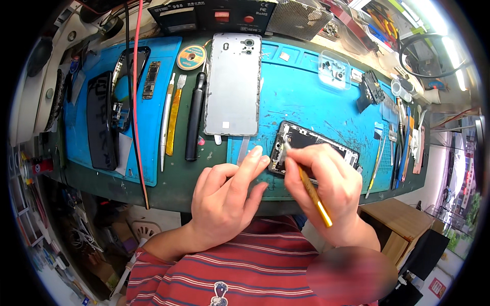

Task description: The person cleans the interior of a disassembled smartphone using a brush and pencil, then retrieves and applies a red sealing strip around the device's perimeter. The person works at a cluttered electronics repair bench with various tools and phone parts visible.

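Observation:
An opened phone body (319, 136), dark with metal parts along its edges, lies at a slant on the blue mat in front of me. My right hand (334, 191) grips a slim gold-handled blade tool (315, 196) like a pen. The tool's tip meets the upper left end of the phone body, and the hand covers part of the phone's near edge. Beside that end hovers my left hand (222, 204), its fingers stretched out and holding nothing. The left fingertips are close to the phone's left edge; whether they touch it I cannot tell.
A silver phone back cover (232, 86) lies beyond my left hand. Left of it are a black screwdriver (194, 117), a yellow-handled blade (175, 115) and a spool (191, 57). A red cable (137, 92) hangs across the left mat. A clear box (334, 71) of small parts sits far right.

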Tool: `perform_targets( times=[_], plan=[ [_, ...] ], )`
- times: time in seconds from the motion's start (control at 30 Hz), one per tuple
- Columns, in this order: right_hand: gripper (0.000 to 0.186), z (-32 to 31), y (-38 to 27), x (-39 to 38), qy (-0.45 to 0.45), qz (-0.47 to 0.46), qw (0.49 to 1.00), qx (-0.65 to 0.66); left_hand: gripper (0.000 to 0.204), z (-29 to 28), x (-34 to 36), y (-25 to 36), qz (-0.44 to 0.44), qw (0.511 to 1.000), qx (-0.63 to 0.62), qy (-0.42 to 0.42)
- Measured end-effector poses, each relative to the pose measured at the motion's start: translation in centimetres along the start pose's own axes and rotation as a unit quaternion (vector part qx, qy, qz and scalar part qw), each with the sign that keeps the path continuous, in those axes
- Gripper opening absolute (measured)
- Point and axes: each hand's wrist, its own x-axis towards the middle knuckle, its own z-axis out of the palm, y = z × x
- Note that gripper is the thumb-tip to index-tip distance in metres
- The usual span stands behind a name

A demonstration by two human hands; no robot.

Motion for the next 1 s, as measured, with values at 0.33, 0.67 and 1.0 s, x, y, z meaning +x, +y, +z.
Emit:
perform_targets(
  times=[0.33,0.67,1.0],
  plan=[
    [0.023,0.0,-0.3,0.0,-0.009,-0.02,1.0,-0.016,0.069,-0.1,0.0,0.0,-0.002,1.0,-0.003,-0.001],
    [0.021,-5.6,2.6,-2.9,0.078,0.087,0.993,-0.025,0.071,-0.1,-0.1,0.0,-0.001,1.0,-0.006,-0.008],
    [0.04,-13.3,11.9,-11.7,0.151,0.115,0.903,-0.386,0.064,0.0,0.0,1.0,0.035,0.998,0.05,-0.017]
  ],
)
